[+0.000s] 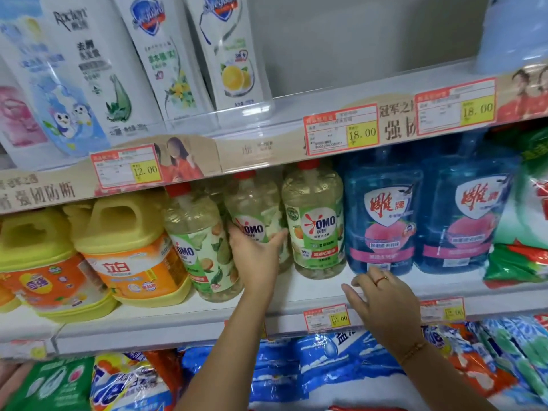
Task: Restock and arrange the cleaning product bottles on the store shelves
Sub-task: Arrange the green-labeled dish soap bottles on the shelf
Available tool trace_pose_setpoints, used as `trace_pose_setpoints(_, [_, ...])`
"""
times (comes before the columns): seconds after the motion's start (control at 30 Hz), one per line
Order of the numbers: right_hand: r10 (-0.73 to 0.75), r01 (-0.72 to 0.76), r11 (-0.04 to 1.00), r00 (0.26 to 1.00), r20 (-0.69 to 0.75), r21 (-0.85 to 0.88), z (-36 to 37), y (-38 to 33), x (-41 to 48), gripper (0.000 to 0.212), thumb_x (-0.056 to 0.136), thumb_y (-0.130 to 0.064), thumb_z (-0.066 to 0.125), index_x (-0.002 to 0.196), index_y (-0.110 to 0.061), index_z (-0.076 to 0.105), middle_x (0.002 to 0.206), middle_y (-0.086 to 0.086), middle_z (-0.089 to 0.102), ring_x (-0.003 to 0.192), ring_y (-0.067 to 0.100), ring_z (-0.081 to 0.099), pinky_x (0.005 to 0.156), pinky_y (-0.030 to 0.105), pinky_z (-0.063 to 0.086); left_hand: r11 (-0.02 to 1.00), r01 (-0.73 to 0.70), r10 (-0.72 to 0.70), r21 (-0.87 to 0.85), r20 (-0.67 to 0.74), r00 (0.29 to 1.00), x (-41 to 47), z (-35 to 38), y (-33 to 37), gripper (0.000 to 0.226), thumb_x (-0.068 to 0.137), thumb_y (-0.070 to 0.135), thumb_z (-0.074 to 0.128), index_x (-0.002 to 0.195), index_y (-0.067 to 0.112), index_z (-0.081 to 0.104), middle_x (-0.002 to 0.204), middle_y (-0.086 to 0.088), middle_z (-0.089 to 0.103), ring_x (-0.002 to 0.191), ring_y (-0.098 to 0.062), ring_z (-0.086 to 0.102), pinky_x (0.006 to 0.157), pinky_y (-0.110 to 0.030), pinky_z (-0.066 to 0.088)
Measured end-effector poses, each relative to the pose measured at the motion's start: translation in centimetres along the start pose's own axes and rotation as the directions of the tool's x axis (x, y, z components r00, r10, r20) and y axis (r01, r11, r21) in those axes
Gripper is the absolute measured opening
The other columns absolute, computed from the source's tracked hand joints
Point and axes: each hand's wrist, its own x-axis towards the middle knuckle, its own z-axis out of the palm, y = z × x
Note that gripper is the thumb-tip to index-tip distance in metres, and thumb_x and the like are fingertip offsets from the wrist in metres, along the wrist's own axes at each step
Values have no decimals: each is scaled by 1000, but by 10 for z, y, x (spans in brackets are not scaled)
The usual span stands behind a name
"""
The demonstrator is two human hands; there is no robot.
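Store shelving, white middle shelf [311,292]: left hand [255,256] grips clear red-capped green-labelled plastic bottle [255,209], set back mid-row. Right hand [382,301] open, fingers spread, near blue plastic jug [382,215]. Step: aligning row. Next likely needs bottle drawn forward, label outward.

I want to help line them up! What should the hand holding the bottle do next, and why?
Probably draw the middle clear, red-capped OMO bottle forward: the left hand grips it, and it stands further back than the matching bottle to its right.
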Motion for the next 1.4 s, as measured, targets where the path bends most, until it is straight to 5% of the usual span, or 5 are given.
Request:
trace_pose_setpoints(0.13, [-7,7,1000,1000,11,-2,2,2,0,50,94,-47,37,70,-14,66,67,2,61,60,23,59,51,29,47,997,68,-68,39,19,997,13,23,-6,92,65,57,66,136,4,39,122,-16,57,111,-34,58,92,-45,51])
trace_pose_setpoints(0.27, [-31,31,1000,1000,4,-4,4,2,-3,41,87,-41,45,70,-12,67,68,3,65,62,24,61,53,27,47,994,51,-56,93,47,997,6,30,-4,89,85,27,70,150,2,14,146,-23,32,133,-36,37,108,-36,35])
trace_pose_setpoints(0.6, [-2,3,1000,1000,31,-5,7,4,-5,43,87,-41,43,73,-9,69,72,7,67,63,24,61,53,28,45,883,433,-446,182,38,894,23,41,-13,59,95,33,53,136,-5,37,140,-22,40,128,-34,40,101,-33,36])
trace_pose_setpoints(0.83, [-46,46,999,998,-53,0,9,3,-5,50,93,-41,40,70,-7,68,68,10,66,56,25,59,50,28,45,960,223,-241,167,96,966,24,26,-15,58,85,29,70,127,-4,49,125,-19,55,117,-35,53,96,-35,45])
trace_pose_setpoints(1.4, [-13,15,999,997,-73,30,7,2,-3,57,98,-45,31,68,-11,66,62,3,60,51,18,50,54,21,33,932,305,-349,198,255,902,81,71,-37,39,90,32,63,117,4,64,117,-14,66,107,-29,62,84,-29,47])
